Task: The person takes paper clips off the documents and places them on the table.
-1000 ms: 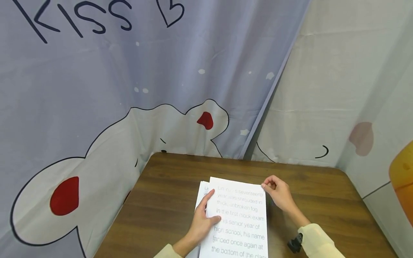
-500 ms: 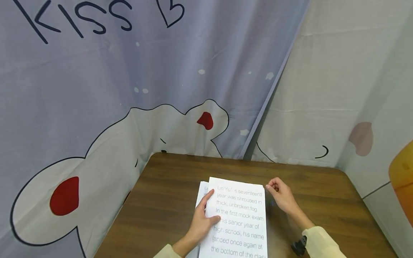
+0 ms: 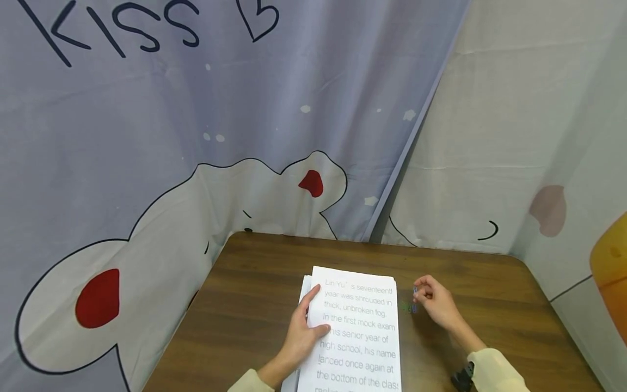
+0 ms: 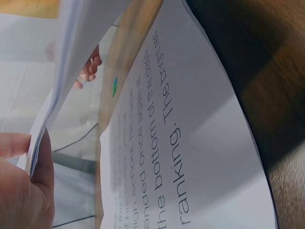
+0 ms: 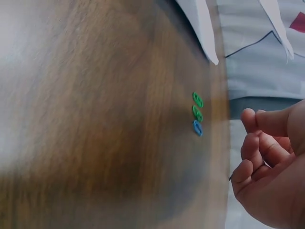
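My left hand (image 3: 297, 335) grips a sheaf of printed sheets (image 3: 360, 340) by its left edge, thumb on top. In the left wrist view the held sheets (image 4: 83, 52) stand up over another printed sheet (image 4: 214, 124) lying on the table. To the right of the paper my right hand (image 3: 437, 304) has thumb and forefinger together, pinching a small bluish paper clip (image 3: 415, 290). Below these fingertips in the right wrist view lie a blue paper clip (image 5: 197, 128) and two green paper clips (image 5: 198, 100).
The brown wooden table (image 3: 245, 305) runs back to a blue-grey printed curtain (image 3: 274, 109). A white printed curtain (image 3: 490, 136) hangs behind and on the right. A dark strap device (image 3: 462, 377) is on the right wrist.
My right hand has left the sheets' top right corner and moved right, over the paper clips, where a bluish clip now shows at its fingertips. The sheets in my left hand have shifted slightly left.
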Demonstrator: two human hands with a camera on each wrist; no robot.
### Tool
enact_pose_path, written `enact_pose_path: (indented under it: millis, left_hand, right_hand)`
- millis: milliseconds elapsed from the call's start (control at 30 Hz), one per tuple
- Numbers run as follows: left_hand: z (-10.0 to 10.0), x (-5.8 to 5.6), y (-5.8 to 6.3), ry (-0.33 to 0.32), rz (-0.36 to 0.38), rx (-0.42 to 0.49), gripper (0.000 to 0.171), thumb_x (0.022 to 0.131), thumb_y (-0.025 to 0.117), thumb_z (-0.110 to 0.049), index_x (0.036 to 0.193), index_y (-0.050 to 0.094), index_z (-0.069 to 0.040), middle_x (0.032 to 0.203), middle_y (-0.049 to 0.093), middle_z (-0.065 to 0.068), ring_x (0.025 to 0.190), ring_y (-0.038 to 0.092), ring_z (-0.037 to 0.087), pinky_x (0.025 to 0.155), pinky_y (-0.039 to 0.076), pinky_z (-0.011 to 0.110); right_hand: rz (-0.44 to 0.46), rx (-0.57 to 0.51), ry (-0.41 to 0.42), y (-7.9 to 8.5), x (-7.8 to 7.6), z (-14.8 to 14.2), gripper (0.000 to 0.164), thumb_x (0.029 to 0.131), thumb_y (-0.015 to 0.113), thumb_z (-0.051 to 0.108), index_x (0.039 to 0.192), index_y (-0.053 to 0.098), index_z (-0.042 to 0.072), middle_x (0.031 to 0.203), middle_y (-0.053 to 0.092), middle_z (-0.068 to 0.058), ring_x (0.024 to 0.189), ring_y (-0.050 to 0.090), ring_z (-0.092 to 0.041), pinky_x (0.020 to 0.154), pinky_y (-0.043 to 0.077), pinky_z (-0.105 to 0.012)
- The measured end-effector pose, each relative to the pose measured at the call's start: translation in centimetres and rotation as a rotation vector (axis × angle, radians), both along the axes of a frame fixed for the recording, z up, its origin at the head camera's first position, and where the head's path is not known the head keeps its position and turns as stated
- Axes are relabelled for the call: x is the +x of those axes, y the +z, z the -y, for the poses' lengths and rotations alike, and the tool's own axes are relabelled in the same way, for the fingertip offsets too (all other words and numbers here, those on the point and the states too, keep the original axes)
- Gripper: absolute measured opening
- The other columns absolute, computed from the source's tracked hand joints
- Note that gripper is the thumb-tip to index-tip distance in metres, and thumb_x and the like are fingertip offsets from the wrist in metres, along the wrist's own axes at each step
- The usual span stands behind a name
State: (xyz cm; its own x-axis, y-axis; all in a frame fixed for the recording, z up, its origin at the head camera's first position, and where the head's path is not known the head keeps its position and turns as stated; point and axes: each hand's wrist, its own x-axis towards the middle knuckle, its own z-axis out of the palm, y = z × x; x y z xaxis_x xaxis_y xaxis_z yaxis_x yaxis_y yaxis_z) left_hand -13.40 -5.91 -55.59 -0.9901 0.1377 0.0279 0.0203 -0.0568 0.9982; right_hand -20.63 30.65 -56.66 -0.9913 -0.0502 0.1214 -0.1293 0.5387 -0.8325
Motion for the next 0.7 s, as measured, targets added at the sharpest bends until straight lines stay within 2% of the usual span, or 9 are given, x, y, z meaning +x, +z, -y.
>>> enact_pose_path:
  millis: [133, 367, 500, 700]
  left_hand:
    - [0.3, 0.0, 0.1, 0.005, 0.001, 0.0, 0.099, 0.076, 0.068, 0.018, 0.164, 0.038, -0.015, 0.138, 0.057, 0.024, 0.108, 0.069, 0.031, 0.083, 0.062, 0.029]
    - [0.9, -0.3, 0.4, 0.02, -0.007, -0.012, 0.098, 0.076, 0.068, 0.019, 0.164, 0.039, -0.016, 0.139, 0.058, 0.024, 0.107, 0.069, 0.029, 0.081, 0.062, 0.029]
    - [1.3, -0.8, 0.7, 0.024, -0.03, -0.021, 0.097, 0.078, 0.067, 0.018, 0.164, 0.04, -0.017, 0.138, 0.057, 0.025, 0.105, 0.069, 0.029, 0.081, 0.062, 0.03]
    - [2.1, -1.1, 1.0, 0.029, -0.057, -0.028, 0.097, 0.078, 0.065, 0.02, 0.164, 0.038, -0.015, 0.148, 0.054, 0.023, 0.111, 0.066, 0.029, 0.086, 0.061, 0.028]
  right_hand:
    - [0.022, 0.0, 0.01, -0.4, 0.1, -0.6, 0.023, 0.094, 0.069, -0.007, 0.116, 0.063, -0.006, 0.082, 0.072, -0.009, 0.077, 0.069, -0.022, 0.067, 0.051, -0.022]
    - [0.072, 0.001, 0.025, -1.0, 0.3, -1.3, 0.029, 0.09, 0.074, -0.007, 0.116, 0.063, -0.008, 0.084, 0.075, -0.012, 0.074, 0.066, -0.01, 0.066, 0.052, -0.023]
    - [0.093, 0.009, 0.024, -1.2, 0.3, -1.5, 0.028, 0.088, 0.076, -0.006, 0.114, 0.065, -0.007, 0.083, 0.075, -0.011, 0.073, 0.066, -0.009, 0.065, 0.053, -0.023]
    - [0.103, 0.06, 0.017, -1.7, 0.6, -2.0, 0.028, 0.085, 0.08, -0.006, 0.11, 0.067, -0.005, 0.08, 0.074, -0.008, 0.069, 0.063, -0.008, 0.061, 0.05, -0.022]
